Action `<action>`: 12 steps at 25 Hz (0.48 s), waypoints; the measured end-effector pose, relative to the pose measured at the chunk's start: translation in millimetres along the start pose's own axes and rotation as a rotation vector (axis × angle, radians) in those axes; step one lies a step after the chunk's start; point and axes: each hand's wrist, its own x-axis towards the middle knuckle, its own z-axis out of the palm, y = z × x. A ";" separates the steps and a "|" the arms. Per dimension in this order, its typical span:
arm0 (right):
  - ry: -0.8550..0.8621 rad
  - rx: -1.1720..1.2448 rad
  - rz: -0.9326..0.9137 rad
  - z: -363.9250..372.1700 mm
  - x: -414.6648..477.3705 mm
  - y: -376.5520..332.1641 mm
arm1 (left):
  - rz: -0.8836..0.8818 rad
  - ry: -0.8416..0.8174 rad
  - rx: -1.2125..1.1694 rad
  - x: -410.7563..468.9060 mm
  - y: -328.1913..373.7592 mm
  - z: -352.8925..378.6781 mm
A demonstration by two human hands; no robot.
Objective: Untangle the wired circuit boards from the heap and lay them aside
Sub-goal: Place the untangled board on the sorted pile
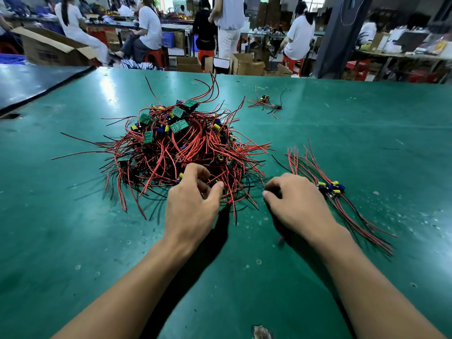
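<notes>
Nowhere legible writing — heap [176,143], left hand [193,204] touching

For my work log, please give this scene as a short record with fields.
surface: green table
heap: tangled red and black wired boards, centre
left hand: fingers in the heap's near edge
right hand: on the table, between heap and sorted bundle
sorted bundle: right, wires laid parallel
stray cluster: far side, apart
</notes>
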 end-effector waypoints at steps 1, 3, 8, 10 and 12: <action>0.018 -0.024 0.046 -1.0 0.0 2.1 | 0.005 -0.004 0.003 0.5 -1.0 -0.3; 0.048 -0.025 0.106 -3.4 0.4 6.8 | 0.012 -0.045 0.056 1.1 -1.4 -1.3; 0.087 0.119 0.054 1.3 0.6 -0.8 | 0.017 -0.101 0.151 1.4 -3.0 0.2; 0.132 0.236 0.015 4.7 -0.2 -4.5 | 0.007 -0.084 0.085 3.2 -3.3 -1.0; 0.162 0.350 -0.002 6.8 -0.2 -6.7 | 0.034 -0.060 0.014 4.2 -0.8 -3.0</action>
